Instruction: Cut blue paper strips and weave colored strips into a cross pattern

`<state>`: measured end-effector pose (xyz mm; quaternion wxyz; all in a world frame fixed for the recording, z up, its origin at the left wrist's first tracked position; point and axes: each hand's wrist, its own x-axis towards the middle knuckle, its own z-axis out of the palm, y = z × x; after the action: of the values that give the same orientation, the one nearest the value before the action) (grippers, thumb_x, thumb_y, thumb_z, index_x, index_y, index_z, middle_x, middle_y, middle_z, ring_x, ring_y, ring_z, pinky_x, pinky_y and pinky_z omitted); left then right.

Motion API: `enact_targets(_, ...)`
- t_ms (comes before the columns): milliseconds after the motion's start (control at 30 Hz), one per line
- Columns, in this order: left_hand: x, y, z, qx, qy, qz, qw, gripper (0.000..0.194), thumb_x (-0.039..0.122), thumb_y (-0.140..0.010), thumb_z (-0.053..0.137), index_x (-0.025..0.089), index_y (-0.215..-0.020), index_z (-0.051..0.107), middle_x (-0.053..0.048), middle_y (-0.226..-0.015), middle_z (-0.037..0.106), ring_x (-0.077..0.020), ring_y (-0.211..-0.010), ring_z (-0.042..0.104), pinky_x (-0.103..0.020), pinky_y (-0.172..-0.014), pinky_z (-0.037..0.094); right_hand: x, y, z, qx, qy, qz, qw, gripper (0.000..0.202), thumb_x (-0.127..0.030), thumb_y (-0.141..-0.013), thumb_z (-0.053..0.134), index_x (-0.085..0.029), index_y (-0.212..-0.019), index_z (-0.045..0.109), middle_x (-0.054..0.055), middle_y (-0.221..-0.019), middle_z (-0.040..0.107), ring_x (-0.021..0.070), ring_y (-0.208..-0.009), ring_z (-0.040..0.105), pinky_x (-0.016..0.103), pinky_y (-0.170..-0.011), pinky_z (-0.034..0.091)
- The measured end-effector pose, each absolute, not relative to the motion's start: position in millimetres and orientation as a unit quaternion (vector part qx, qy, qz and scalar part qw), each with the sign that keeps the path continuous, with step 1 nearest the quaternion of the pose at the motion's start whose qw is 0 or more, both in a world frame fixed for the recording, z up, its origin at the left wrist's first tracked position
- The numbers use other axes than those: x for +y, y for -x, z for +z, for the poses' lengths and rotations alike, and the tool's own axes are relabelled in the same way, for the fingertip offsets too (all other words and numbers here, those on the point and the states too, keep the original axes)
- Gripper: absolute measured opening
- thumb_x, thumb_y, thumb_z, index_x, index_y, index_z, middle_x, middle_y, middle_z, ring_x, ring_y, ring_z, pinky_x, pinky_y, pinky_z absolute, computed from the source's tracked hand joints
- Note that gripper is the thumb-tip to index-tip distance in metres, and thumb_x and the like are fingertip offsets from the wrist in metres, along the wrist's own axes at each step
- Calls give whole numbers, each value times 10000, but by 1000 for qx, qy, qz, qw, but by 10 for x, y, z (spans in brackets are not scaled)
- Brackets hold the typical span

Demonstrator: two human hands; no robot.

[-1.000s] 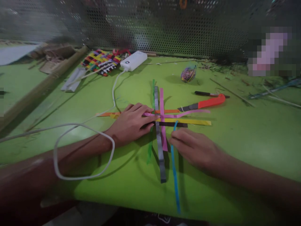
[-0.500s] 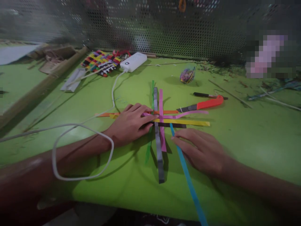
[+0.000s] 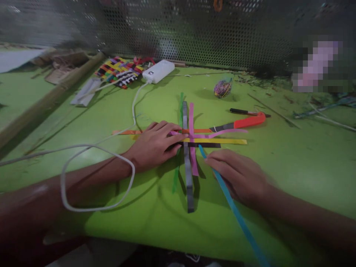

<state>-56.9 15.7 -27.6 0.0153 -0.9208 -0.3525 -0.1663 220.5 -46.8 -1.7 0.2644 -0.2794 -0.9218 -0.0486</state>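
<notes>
My left hand [image 3: 155, 146] lies over crossed flat strips, its fingers spread and pressing on the crossing. Upright in the weave run a green strip [image 3: 181, 107], a grey strip [image 3: 188, 174] and a pink strip [image 3: 194, 159]. Across them lie an orange strip [image 3: 201, 131], a wavy pink strip [image 3: 228, 132], a yellow strip [image 3: 225, 141] and a black strip [image 3: 205, 145]; my left hand hides part of these. Between thumb and fingers, my right hand [image 3: 236, 174] pinches a blue strip [image 3: 232, 205]. Its tip reaches the black strip, and its long tail hangs past the table edge.
A red-handled knife [image 3: 249, 121] and a black pen-like tool [image 3: 241, 111] lie at right. Behind are a wire ball [image 3: 222, 89], a white power bank [image 3: 158, 71] and a colourful woven piece [image 3: 119, 70]. The white cable [image 3: 97, 210] loops over my left forearm. A bamboo pole [image 3: 55, 98] lies left.
The blue strip's tail has swung to the right, and its tip has shifted slightly left. My right hand has turned a little with it. My left hand stays on the strips.
</notes>
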Motion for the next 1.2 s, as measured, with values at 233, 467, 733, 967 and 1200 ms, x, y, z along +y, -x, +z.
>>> enact_targets(233, 158, 577, -262, -338, 926, -165, 9, 355, 298, -1052, 473, 224, -1331, 679, -127, -1323, 667, -312, -1129, 622, -503, -921, 522, -480, -2208, -13, -909, 304, -52, 280, 225, -140, -1010, 528, -177, -1196, 649, 102, -1067, 735, 213, -1025, 713, 318, -897, 611)
enact_targets(467, 175, 580, -266, -326, 933, -151, 3, 372, 357, -1046, 502, 275, -1372, 662, -95, -1420, 636, -325, -1206, 600, -517, -978, 495, -424, -2231, 37, -911, 279, -120, 280, 223, -116, -1008, 531, -178, -1184, 652, 90, -1011, 737, 222, -1008, 715, 330, -896, 618)
enact_targets(733, 170, 575, -269, -329, 933, -144, 15, 375, 333, -1040, 514, 260, -1384, 644, -91, -1431, 628, -323, -1218, 587, -513, -988, 492, -404, -2187, 1, -890, 318, -128, 301, 218, -64, -946, 636, -153, -1143, 656, 98, -982, 749, 199, -907, 731, 283, -765, 624)
enact_targets(967, 159, 569, -253, -332, 933, -136, 16, 380, 325, -1042, 512, 259, -1395, 636, -90, -1449, 613, -322, -1235, 575, -507, -997, 487, -409, -2177, -7, -883, 331, -107, 316, 206, -87, -974, 602, -193, -1144, 651, 76, -982, 755, 189, -876, 741, 280, -710, 621)
enact_targets(1200, 166, 582, -270, -329, 934, -137, 15, 373, 342, -1049, 497, 258, -1381, 646, -90, -1447, 613, -321, -1232, 569, -507, -992, 483, -443, -2226, -17, -900, 335, -60, 274, 244, -87, -990, 567, -180, -1200, 648, 105, -1065, 754, 212, -971, 727, 300, -758, 602)
